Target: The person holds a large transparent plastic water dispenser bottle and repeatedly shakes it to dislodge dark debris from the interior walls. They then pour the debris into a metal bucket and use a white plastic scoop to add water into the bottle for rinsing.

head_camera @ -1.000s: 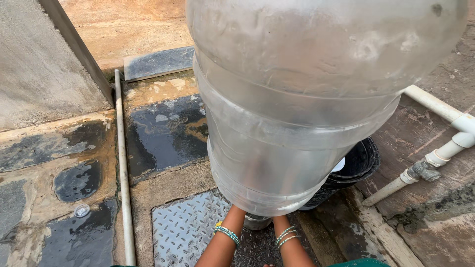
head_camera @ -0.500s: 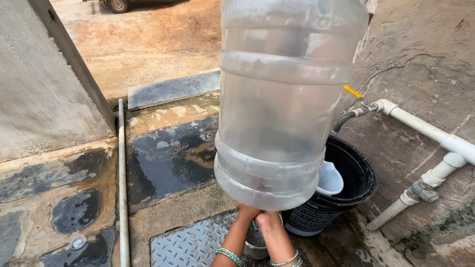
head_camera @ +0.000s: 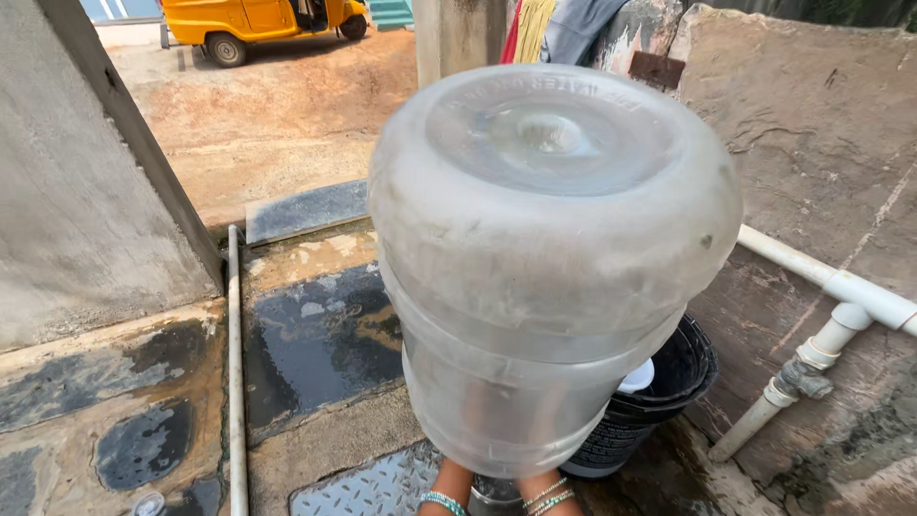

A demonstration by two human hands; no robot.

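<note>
Head view, the jug tipped bottom-first toward the camera. I see only the two wrists at the lower edge: the left hand with a beaded turquoise bangle, the right hand with thin bangles. Both run up under the neck end of the large translucent water jug, where the plastic hides the fingers, so I cannot tell how either hand grips. The jug is off the ground and seems to rest on them.

Half a second ago the jug stood nearly upright with its side wall toward me. Now its domed base has swung up to 12 o'clock and fills the centre of the view. My reading is that the jug is being upended or swirled, mouth downward.

Outward from the jug: a black tub at 4 o'clock with a white scoop on its rim, a white pipe at 3 o'clock, a wet slab at 9 o'clock, a yellow vehicle at 11 o'clock.
</note>
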